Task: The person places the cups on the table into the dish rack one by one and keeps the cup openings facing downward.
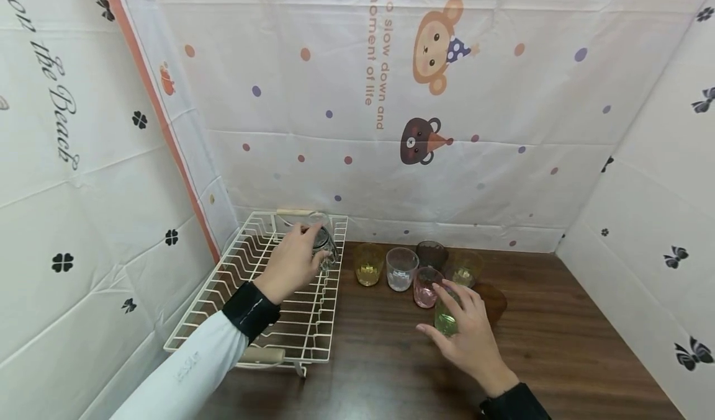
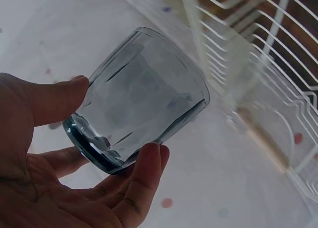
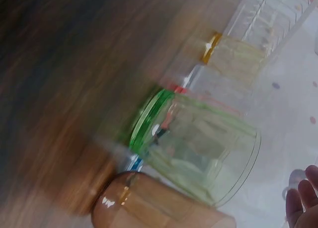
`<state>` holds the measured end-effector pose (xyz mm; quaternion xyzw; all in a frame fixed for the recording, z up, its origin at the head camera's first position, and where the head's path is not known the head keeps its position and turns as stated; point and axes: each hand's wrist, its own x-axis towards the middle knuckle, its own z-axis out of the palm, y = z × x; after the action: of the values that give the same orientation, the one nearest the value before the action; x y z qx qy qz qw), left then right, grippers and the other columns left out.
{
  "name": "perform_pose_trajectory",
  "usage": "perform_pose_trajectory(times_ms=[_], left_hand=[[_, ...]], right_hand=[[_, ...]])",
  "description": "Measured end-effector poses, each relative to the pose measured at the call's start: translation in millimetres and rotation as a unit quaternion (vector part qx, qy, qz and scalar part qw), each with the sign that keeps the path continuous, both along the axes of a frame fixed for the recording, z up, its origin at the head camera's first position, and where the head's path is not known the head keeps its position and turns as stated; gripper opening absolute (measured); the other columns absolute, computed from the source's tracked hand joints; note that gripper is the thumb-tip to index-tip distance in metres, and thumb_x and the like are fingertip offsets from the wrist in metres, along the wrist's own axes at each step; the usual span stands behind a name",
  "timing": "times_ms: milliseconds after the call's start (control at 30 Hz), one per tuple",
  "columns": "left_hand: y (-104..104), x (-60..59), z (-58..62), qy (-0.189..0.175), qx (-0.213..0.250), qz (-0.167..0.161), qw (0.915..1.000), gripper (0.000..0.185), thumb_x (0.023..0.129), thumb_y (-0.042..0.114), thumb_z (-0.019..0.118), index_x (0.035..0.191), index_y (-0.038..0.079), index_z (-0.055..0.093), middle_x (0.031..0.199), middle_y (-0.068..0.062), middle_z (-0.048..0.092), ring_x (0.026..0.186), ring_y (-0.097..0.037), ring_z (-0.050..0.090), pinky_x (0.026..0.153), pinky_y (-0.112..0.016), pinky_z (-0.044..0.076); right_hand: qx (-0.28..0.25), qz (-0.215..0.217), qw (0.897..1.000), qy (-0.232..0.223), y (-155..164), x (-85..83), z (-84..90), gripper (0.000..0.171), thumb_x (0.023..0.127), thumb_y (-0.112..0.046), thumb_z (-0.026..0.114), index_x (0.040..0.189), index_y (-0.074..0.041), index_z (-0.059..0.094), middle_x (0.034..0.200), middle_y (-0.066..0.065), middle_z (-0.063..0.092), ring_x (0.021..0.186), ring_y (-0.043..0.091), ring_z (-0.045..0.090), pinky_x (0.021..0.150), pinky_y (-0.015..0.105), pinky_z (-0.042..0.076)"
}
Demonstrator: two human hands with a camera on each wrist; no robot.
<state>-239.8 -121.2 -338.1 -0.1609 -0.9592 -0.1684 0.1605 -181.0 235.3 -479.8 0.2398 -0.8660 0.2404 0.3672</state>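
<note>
My left hand (image 1: 293, 262) grips a blue-grey tinted drinking glass (image 2: 141, 96) near its thick base, thumb on one side and fingers on the other. In the head view this glass is over the back right part of a white wire dish rack (image 1: 313, 350). My right hand (image 1: 469, 333) is beside a green glass (image 3: 194, 148), its thumb and fingers spread apart. In the right wrist view its fingertips (image 3: 310, 188) are apart from the green glass, which stands upright on the table. An amber-brown glass (image 3: 154, 203) stands close by it.
Behind the green glass stand a pink glass (image 1: 426, 290), a clear glass (image 1: 401, 268), a dark grey glass (image 1: 431, 254) and yellow glasses (image 1: 368, 263) on the brown wooden table (image 1: 391, 370). Another clear glass (image 1: 318, 218) shows at the rack's back edge. Patterned white cloth (image 1: 313, 178) walls enclose three sides.
</note>
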Motion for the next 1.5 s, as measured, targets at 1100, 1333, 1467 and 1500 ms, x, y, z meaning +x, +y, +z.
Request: perform_pose_trajectory(times_ms=[1100, 1333, 1467, 1500], left_hand=[[-11, -88.3, -64.4, -0.115, -0.055, 0.032, 0.9914, 0.061, 0.101, 0.018, 0.072, 0.152, -0.003, 0.047, 0.138, -0.041, 0.056, 0.119, -0.055, 0.066, 0.099, -0.063, 0.058], [-15, -95.5, -70.3, -0.117, -0.051, 0.027, 0.9914, 0.062, 0.102, 0.018, 0.071, 0.153, -0.006, 0.045, 0.136, -0.041, 0.057, 0.12, -0.055, 0.065, 0.101, -0.062, 0.056], [-15, -98.6, -73.6, -0.105, -0.043, 0.03, 0.9931, 0.06, 0.101, 0.019, 0.074, 0.149, -0.006, 0.049, 0.132, -0.041, 0.059, 0.119, -0.055, 0.065, 0.103, -0.063, 0.055], [-15, -99.6, -74.3, -0.106, -0.04, 0.03, 0.9931, 0.06, 0.101, 0.019, 0.074, 0.149, -0.006, 0.049, 0.132, -0.041, 0.059, 0.12, -0.056, 0.065, 0.104, -0.063, 0.055]], right_hand=[[-0.021, -0.021, 0.999, -0.021, 16, 8.7, -5.0, 0.089, 0.08, -0.042, 0.094, 0.152, -0.007, 0.057, 0.147, 0.025, 0.058, 0.135, 0.046, 0.051, 0.098, 0.065, 0.049], [-0.034, -0.021, 0.999, -0.03, 18, 9.7, -7.2, 0.09, 0.076, -0.035, 0.097, 0.152, -0.005, 0.058, 0.146, 0.024, 0.059, 0.135, 0.042, 0.051, 0.101, 0.058, 0.048], [-0.056, 0.003, 0.998, -0.008, 18, 8.7, -8.4, 0.082, 0.084, -0.04, 0.091, 0.151, -0.006, 0.059, 0.143, 0.022, 0.061, 0.132, 0.038, 0.052, 0.112, 0.033, 0.041], [-0.061, 0.011, 0.998, -0.001, 18, 8.7, -8.6, 0.079, 0.086, -0.042, 0.089, 0.15, -0.005, 0.06, 0.142, 0.022, 0.061, 0.132, 0.037, 0.052, 0.114, 0.027, 0.037]])
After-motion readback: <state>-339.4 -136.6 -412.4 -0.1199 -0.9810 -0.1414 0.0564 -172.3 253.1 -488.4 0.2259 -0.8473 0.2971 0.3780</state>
